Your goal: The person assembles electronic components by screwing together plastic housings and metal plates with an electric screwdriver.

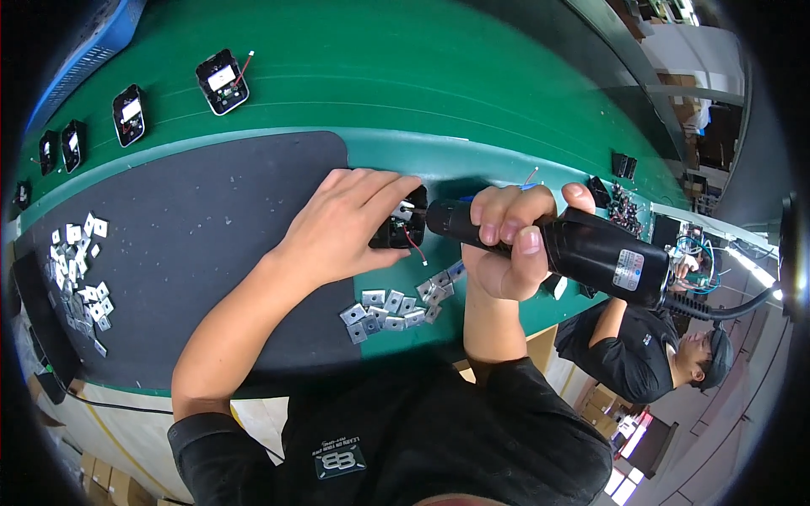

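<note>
My left hand [342,221] grips a small black device housing [390,234] at the right edge of the dark mat. A silver metal plate [403,211] sits inside the housing, and a thin red wire [413,242] with a white plug trails out of it. In my right hand [516,240] is a black electric screwdriver [603,253], fingers wrapped round its body. It lies nearly level, its tip at the housing's right side by the metal plate; the exact contact is too small to tell. Loose square metal plates [392,310] with holes lie just below the housing.
More plates [83,278] are scattered on the mat [228,219] at left. Several open devices [222,82] rest on the green belt [371,67], near a blue basket [89,55]. A pile of screws [624,209] lies at right. A cable [742,308] runs from the screwdriver. Another person [645,354] sits at right.
</note>
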Demonstrator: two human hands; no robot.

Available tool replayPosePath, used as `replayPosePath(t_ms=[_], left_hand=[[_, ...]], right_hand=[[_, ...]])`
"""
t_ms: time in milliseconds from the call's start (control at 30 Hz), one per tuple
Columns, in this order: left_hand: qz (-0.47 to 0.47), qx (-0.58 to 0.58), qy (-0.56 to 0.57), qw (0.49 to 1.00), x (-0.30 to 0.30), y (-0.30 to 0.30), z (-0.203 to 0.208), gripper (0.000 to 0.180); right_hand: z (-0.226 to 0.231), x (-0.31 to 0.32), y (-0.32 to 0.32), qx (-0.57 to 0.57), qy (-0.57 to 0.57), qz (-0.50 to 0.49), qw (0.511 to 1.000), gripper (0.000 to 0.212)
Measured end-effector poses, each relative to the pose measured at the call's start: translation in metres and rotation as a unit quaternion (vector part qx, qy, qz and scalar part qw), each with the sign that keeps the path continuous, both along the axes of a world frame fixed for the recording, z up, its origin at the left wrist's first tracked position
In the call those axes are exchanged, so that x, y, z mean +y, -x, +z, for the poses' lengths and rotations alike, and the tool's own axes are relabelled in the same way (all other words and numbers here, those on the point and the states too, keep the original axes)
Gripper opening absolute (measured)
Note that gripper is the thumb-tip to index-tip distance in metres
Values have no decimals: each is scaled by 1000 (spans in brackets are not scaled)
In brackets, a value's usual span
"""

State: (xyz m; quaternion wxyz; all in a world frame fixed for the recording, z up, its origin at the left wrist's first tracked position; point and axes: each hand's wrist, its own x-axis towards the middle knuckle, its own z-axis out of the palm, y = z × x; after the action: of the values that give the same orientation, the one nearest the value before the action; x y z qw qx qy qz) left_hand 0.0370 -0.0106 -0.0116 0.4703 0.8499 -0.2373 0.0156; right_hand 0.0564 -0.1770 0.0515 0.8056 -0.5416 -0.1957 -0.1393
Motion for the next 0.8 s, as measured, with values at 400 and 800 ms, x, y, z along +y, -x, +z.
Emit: replayPosePath(t_ms=[400, 800], left_hand=[[-12, -12, 30, 999, 2, 2, -5, 74], [-9, -60, 7, 998, -3, -1, -2, 71]], right_hand=[[-3, 2, 5, -10, 61, 61, 996, 32], [-10, 6, 5, -83, 118, 21, 989, 44]])
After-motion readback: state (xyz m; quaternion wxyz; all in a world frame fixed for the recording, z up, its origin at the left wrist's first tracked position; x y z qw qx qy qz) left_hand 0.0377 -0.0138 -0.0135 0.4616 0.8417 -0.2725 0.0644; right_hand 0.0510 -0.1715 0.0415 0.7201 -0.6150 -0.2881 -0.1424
